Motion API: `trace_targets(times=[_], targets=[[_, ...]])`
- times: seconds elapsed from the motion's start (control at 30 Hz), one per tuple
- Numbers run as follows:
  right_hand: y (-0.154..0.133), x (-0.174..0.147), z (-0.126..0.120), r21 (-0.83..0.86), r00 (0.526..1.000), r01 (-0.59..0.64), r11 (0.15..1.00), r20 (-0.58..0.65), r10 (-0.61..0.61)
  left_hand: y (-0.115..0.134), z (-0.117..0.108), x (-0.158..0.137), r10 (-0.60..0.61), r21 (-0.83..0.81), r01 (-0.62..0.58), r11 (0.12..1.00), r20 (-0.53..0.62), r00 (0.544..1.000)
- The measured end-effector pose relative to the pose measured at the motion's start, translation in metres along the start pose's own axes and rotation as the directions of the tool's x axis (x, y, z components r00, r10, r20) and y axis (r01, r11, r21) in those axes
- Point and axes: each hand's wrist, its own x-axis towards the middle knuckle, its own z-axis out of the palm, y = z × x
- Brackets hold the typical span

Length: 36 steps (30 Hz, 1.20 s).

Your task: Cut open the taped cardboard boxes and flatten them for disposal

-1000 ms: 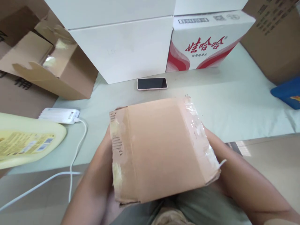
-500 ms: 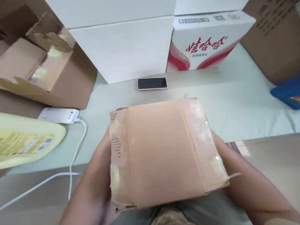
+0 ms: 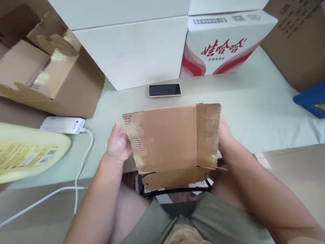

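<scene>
A worn brown cardboard box (image 3: 171,139) is held up in front of my lap, its broad panel tilted toward me. Old tape residue marks its left and right flaps, and the lower flap is torn at the corners. At the left edge is my left hand (image 3: 120,144), thumb raised and the other fingers curled against the cardboard, partly hidden behind it. My right hand (image 3: 224,132) grips the right flap from outside, most of its fingers out of sight behind the flap.
Beyond the box a phone (image 3: 165,90) lies on the pale green cloth (image 3: 256,112). White cartons (image 3: 137,54) stand behind it. At left are an open brown carton (image 3: 76,88), a white power bank (image 3: 63,125) with a cable, and a yellow bottle (image 3: 33,149). A blue object (image 3: 311,101) sits right.
The cardboard box has moved away from me and tipped, with its side and lower flaps now showing at angles. Both hands, hidden before, have come into view at its sides.
</scene>
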Motion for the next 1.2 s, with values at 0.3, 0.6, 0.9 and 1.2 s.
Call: trace_targets(times=[0.3, 0.6, 0.9, 1.2], targets=[[0.01, 0.025, -0.022, -0.017, 1.0, -0.004, 1.0, -0.015, 0.004, 0.016, -0.002, -0.004, 0.071, 0.094, -0.059, 0.994, -0.129, 0.989], [0.011, 0.024, -0.021, 0.069, 0.966, -0.11, 0.992, 0.241, 0.09, 0.029, -0.01, 0.022, 0.269, -0.172, -0.397, 0.901, -0.495, 0.826], [0.011, -0.01, 0.019, 0.104, 0.943, -0.19, 0.976, 0.295, 0.152, 0.024, 0.014, 0.019, 0.271, -0.162, -0.379, 0.911, -0.458, 0.847], [-0.009, -0.013, -0.023, 0.155, 0.999, -0.018, 0.988, 0.036, 0.013, 0.014, 0.02, 0.021, 0.107, 0.01, -0.111, 0.994, -0.336, 0.936]])
